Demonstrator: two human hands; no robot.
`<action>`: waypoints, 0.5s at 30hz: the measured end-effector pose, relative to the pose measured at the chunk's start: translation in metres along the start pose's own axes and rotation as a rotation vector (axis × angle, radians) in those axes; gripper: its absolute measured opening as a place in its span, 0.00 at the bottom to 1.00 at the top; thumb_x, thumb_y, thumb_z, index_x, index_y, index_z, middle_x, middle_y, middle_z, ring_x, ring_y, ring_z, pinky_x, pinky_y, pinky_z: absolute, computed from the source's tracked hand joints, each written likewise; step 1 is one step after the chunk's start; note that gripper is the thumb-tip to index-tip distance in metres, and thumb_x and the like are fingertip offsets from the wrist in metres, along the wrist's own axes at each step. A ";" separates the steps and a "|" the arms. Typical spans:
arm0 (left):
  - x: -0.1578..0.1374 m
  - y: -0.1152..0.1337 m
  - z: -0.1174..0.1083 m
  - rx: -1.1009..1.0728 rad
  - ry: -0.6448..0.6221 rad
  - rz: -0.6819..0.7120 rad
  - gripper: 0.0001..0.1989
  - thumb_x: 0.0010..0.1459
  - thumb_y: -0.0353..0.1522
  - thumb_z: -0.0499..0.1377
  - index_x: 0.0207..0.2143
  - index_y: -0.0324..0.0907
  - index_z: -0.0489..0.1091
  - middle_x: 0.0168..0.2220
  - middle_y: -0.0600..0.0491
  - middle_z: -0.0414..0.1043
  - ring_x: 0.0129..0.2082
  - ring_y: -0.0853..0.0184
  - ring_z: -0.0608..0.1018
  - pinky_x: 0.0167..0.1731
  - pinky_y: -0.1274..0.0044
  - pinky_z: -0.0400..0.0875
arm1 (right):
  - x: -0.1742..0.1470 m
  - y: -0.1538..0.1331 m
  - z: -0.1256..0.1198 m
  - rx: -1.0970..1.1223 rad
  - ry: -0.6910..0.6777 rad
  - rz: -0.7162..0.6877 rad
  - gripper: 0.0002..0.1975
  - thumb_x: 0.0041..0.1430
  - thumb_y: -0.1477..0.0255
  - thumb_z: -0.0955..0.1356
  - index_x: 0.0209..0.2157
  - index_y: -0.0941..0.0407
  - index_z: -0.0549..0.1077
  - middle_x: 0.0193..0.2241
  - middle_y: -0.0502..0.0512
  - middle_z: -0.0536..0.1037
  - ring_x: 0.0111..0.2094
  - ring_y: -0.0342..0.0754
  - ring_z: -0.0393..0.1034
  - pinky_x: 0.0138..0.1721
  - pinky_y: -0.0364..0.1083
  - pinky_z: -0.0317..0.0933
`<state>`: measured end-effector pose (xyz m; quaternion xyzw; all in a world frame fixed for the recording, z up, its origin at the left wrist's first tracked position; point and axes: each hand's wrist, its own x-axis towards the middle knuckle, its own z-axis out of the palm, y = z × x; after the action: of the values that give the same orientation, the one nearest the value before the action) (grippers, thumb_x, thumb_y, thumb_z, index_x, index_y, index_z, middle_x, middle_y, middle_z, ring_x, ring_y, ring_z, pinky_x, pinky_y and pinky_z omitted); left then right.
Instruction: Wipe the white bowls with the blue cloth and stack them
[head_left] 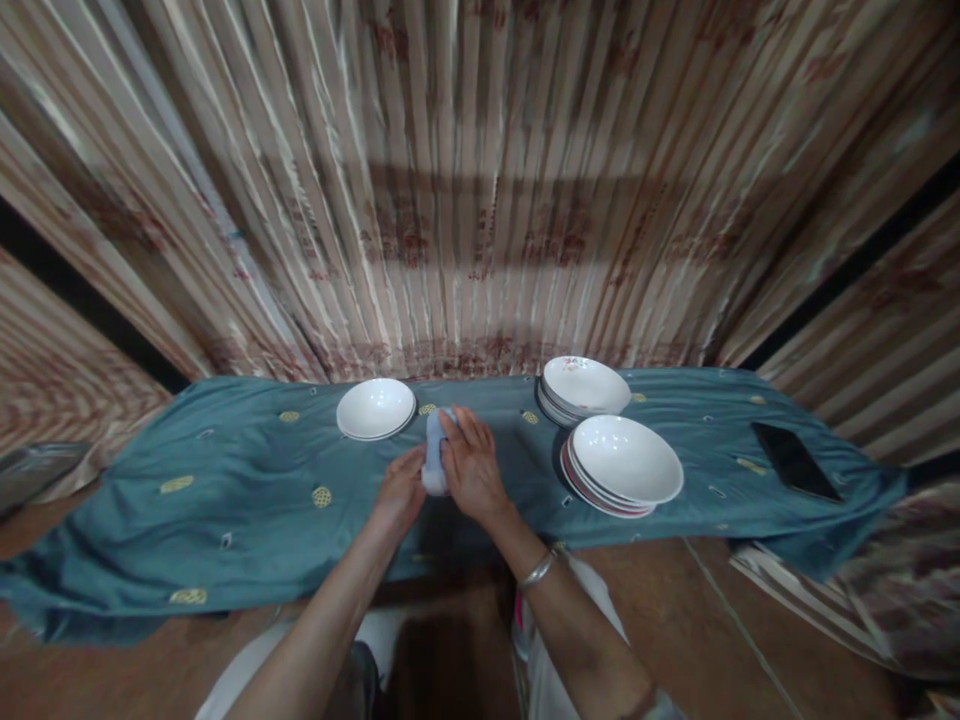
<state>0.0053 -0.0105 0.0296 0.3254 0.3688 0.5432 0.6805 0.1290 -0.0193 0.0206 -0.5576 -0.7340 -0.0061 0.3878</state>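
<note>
Both hands meet above the middle of the table, around a small light blue-grey folded cloth point(434, 455). My left hand point(401, 487) grips its left side, fingers curled. My right hand point(472, 468) lies over its right side, with the fingers bent against it; a silver bangle is on that wrist. Whether anything is inside the cloth cannot be made out. Beyond my left hand sits a small stack of white bowls point(376, 408). Two taller stacks stand to the right of my right hand: white bowls with a floral print point(586, 386) behind, and wide white bowls point(628, 460) in front.
A teal patterned cloth point(255, 500) covers the long table and hangs over its edges. Towards the right end lies a black phone point(796, 460). A pleated curtain point(480, 200) rises right behind the table.
</note>
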 end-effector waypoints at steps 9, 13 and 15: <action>-0.006 0.001 -0.003 -0.009 0.013 -0.079 0.16 0.38 0.37 0.74 0.28 0.38 0.76 0.27 0.49 0.80 0.39 0.57 0.82 0.43 0.70 0.75 | 0.014 0.055 0.014 0.322 -0.021 0.339 0.24 0.70 0.74 0.52 0.58 0.59 0.70 0.58 0.63 0.73 0.61 0.49 0.66 0.64 0.54 0.58; -0.006 0.000 -0.003 -0.011 0.018 -0.082 0.17 0.38 0.37 0.74 0.28 0.37 0.76 0.27 0.49 0.80 0.37 0.58 0.82 0.41 0.71 0.74 | 0.013 0.056 0.014 0.301 -0.022 0.410 0.23 0.70 0.74 0.52 0.56 0.60 0.71 0.57 0.66 0.74 0.61 0.51 0.66 0.64 0.56 0.57; -0.006 0.000 -0.001 -0.026 0.029 -0.078 0.18 0.36 0.37 0.75 0.28 0.37 0.76 0.26 0.49 0.80 0.36 0.59 0.82 0.42 0.71 0.74 | 0.009 0.050 0.012 0.234 0.019 0.338 0.22 0.71 0.71 0.54 0.58 0.62 0.69 0.60 0.69 0.70 0.64 0.54 0.62 0.65 0.58 0.56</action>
<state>0.0036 -0.0165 0.0301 0.2941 0.3840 0.5257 0.6998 0.1628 0.0119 -0.0038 -0.6241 -0.6219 0.1390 0.4522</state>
